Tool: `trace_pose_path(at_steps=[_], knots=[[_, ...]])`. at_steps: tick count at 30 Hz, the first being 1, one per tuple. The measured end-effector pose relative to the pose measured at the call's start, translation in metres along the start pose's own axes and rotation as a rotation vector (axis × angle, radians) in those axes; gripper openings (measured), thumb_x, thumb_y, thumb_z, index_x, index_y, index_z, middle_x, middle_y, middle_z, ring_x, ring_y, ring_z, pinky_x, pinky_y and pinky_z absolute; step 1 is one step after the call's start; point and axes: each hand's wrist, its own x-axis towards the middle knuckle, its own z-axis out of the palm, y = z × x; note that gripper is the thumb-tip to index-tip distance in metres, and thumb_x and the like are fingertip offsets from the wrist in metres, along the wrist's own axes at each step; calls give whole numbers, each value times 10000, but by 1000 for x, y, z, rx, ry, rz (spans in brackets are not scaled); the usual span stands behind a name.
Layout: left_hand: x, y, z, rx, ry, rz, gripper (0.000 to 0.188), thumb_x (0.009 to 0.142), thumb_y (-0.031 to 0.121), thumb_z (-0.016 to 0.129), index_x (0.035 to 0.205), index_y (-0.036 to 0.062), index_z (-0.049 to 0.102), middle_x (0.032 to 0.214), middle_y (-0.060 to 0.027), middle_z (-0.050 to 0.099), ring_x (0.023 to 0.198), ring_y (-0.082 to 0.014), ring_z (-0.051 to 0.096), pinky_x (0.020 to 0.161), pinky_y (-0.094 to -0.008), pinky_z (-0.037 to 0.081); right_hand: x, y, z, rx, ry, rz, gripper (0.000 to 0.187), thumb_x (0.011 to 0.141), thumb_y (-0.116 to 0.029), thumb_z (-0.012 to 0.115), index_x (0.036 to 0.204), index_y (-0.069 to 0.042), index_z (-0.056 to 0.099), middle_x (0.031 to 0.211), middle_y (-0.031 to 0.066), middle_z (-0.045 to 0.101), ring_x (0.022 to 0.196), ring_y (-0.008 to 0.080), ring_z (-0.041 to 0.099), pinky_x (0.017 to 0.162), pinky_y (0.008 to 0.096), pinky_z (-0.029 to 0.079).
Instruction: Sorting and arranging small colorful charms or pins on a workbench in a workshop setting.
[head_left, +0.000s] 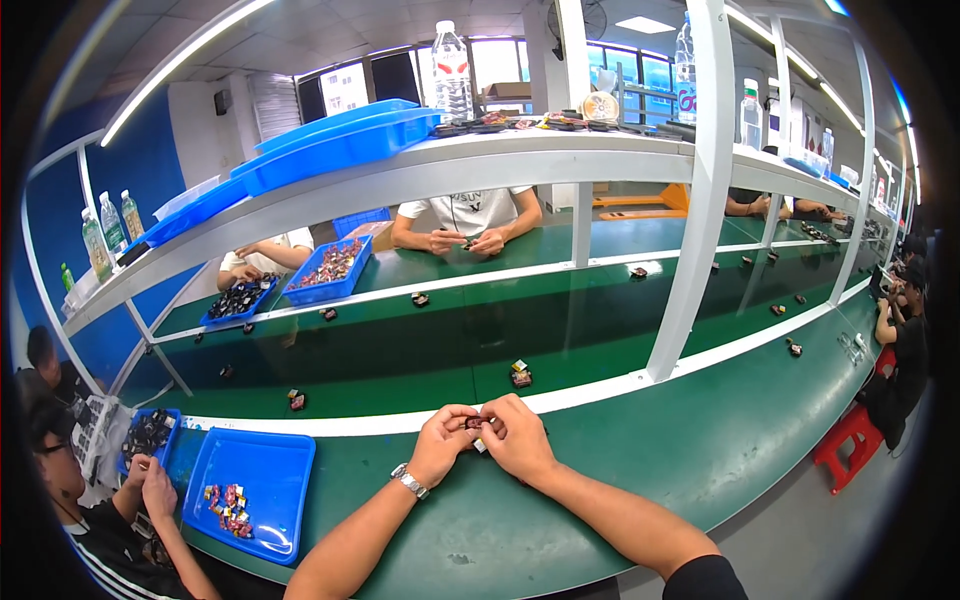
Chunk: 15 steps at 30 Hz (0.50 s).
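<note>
Close to the near edge of the belt, my left hand [445, 442] and my right hand [517, 440] meet over the green worktable [560, 470]. Between their fingertips is a small dark red and black part [474, 423], pinched by both. A pale yellow-white tab [480, 445] shows just below it; the fingers hide much of the part. To the left of my forearms lies a shallow blue tray [265, 460], with several small red, yellow and white pieces [232, 512] gathered in its lower half.
Beyond the white rail [390, 426] runs a green conveyor belt [400, 375] carrying scattered small parts, one [521, 374] straight ahead. A white post [692, 220] rises at right, under an overhead shelf [520, 150]. A co-worker's hands [150, 485] are at left, beside a blue bin [172, 440].
</note>
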Motion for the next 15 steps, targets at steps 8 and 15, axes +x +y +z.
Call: trace_pose_path(at_steps=[8, 15], knots=[[0, 1, -4, -164, -71, -72, 291, 938, -40, 518, 1219, 30, 489, 1179, -75, 605, 1066, -152, 598, 906, -329, 538, -2, 3, 0, -277, 44, -282, 109, 794, -77, 704, 900, -50, 698, 993, 76, 618, 735, 224, 653, 660, 326, 560], [-1, 5, -7, -234, -67, -114, 279, 945, -49, 482, 1210, 41, 484, 1175, -77, 602, 1079, -161, 595, 938, -349, 530, -4, -5, 2, -379, 22, -293, 133, 802, -105, 700, 926, -56, 695, 1003, 59, 623, 818, 212, 648, 680, 325, 559]])
